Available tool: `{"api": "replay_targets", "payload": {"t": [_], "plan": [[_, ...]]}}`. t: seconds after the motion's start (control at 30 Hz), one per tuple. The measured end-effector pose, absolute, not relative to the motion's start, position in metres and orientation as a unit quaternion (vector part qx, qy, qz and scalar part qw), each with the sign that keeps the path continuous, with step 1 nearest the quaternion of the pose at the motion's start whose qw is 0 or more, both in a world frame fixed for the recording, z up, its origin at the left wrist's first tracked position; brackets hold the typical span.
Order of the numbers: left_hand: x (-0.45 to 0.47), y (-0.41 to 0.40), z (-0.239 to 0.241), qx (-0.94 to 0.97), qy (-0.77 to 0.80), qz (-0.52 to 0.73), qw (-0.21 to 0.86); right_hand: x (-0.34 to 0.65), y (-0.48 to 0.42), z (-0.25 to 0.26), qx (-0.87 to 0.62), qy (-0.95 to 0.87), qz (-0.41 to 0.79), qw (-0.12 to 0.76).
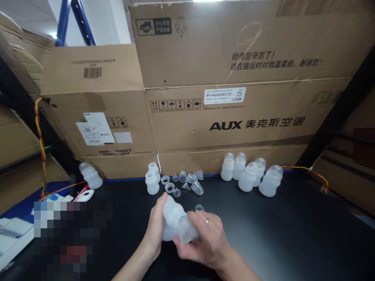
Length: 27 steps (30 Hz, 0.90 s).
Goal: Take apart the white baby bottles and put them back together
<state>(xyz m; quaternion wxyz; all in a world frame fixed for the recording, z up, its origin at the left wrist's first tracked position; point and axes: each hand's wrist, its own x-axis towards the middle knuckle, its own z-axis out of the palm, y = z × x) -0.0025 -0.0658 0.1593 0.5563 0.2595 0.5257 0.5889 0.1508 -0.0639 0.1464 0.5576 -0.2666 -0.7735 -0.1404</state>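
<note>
Above the black table, my left hand (155, 228) is wrapped round the body of a translucent white baby bottle (172, 212), which is tilted with its top toward the right. My right hand (209, 238) is closed on the bottle's top end, at the collar or cap; its fingers partly hide that part. Just behind the right hand lies a small clear piece (199, 208). Beyond my hands are two bottles without tops, a nearer one (152, 183) and a farther one (153, 169). Beside them lie collar rings (169, 188), teats (176, 192) and clear caps (197, 188).
Several capped bottles (248, 180) stand at the back right, and another capped bottle (91, 177) at the back left. A large cardboard sheet (181, 136) walls off the back. On the left are a white-handled tool (87, 195) and yellow-red twisted wires (41, 144).
</note>
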Motion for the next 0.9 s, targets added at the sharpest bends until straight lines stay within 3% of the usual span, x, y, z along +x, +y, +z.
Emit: {"api": "replay_targets", "payload": {"t": [0.23,0.37,0.6,0.77,0.9], "plan": [[-0.011,-0.062,0.166,0.24,0.56,0.491,0.623,0.167,-0.068,0.149,-0.17,-0.779,-0.244,0.553],[-0.036,-0.049,0.167,0.263,0.57,0.494,0.601,0.19,-0.064,0.152,-0.222,-0.772,-0.231,0.548],[-0.057,-0.034,0.17,0.252,0.468,0.614,0.584,0.188,-0.039,0.14,-0.456,-0.722,0.162,0.494],[-0.047,-0.037,0.167,0.217,0.455,0.587,0.634,0.178,-0.033,0.131,-0.493,-0.614,0.395,0.474],[-0.043,-0.038,0.169,0.207,0.456,0.575,0.647,0.174,-0.036,0.135,-0.49,-0.524,0.567,0.405]]}}
